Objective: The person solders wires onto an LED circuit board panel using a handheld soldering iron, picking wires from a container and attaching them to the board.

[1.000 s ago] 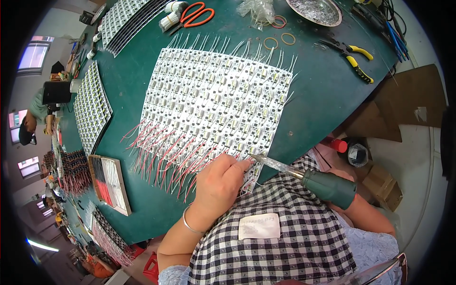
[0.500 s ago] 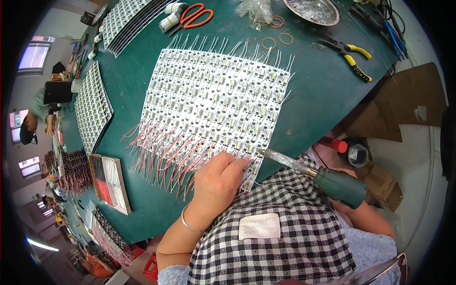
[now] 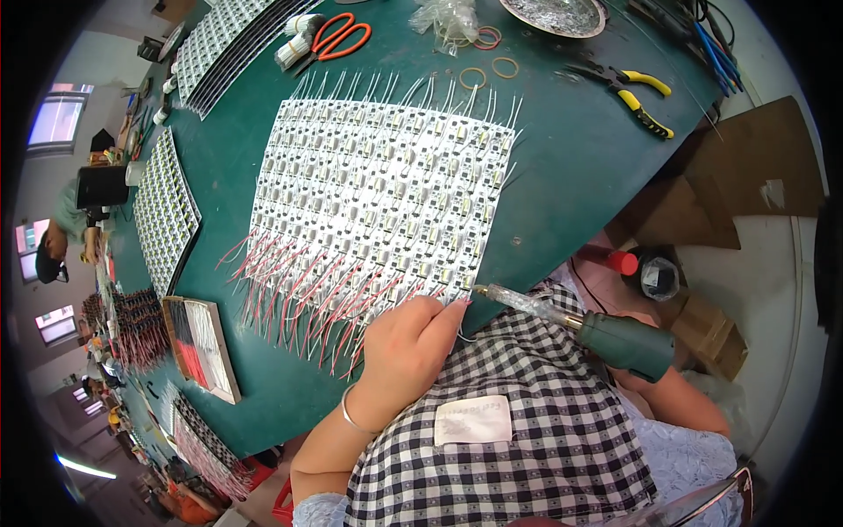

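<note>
A white panel of small circuit boards (image 3: 386,193) lies on the green table. White wires stick out along its far edge, and red and white wires (image 3: 299,299) spread from its near edge. My left hand (image 3: 408,342) is closed at the panel's near right corner, thumb and forefinger pinched together. What sits between those fingertips is too small to make out. My right hand (image 3: 634,321), mostly hidden behind the handle, grips a green-handled soldering iron (image 3: 619,344). Its tip points left, close to my left fingertips at the panel's right edge.
Orange-handled scissors (image 3: 338,39), rubber bands (image 3: 505,67), yellow-handled pliers (image 3: 645,105) and a metal dish (image 3: 562,16) lie toward the far side. At left are a box of sorted wires (image 3: 204,347) and another panel (image 3: 165,211). The table's right edge runs beside the iron.
The whole view has shifted slightly. Relative to the panel, my left hand now lies farther right, over the near corner. The iron's tip has moved from on the panel to its right edge.
</note>
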`<act>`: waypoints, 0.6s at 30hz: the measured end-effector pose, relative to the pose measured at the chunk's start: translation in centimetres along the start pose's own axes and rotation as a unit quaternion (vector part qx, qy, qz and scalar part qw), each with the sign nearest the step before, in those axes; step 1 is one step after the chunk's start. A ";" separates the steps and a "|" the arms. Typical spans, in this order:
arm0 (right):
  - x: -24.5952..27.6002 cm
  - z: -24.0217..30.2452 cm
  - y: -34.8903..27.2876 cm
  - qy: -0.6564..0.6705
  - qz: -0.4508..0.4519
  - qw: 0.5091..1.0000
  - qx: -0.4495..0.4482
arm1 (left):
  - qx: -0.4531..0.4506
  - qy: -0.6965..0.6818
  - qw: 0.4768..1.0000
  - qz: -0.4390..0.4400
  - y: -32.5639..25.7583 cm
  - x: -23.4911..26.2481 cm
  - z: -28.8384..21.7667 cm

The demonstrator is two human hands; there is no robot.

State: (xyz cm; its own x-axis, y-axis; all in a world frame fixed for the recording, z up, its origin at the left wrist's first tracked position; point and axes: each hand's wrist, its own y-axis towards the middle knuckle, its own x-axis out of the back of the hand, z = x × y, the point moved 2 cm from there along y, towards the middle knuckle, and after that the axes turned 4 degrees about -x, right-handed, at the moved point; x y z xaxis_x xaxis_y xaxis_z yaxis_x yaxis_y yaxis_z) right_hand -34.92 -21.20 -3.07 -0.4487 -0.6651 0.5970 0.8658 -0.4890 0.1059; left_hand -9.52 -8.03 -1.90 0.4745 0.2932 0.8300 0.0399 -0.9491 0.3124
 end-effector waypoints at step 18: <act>-1.0 -1.4 -0.4 0.047 0.023 0.998 0.039 | 0.039 0.008 0.999 0.013 0.6 0.0 -0.3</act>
State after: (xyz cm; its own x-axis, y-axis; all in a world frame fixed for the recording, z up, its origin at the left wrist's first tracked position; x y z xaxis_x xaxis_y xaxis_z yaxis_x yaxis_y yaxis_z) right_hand -35.12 -21.19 -4.82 -0.4229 -0.7378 0.5261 0.8993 -0.4131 0.1436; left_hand -9.80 -8.54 -1.57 0.4626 0.2694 0.8447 0.0966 -0.9624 0.2541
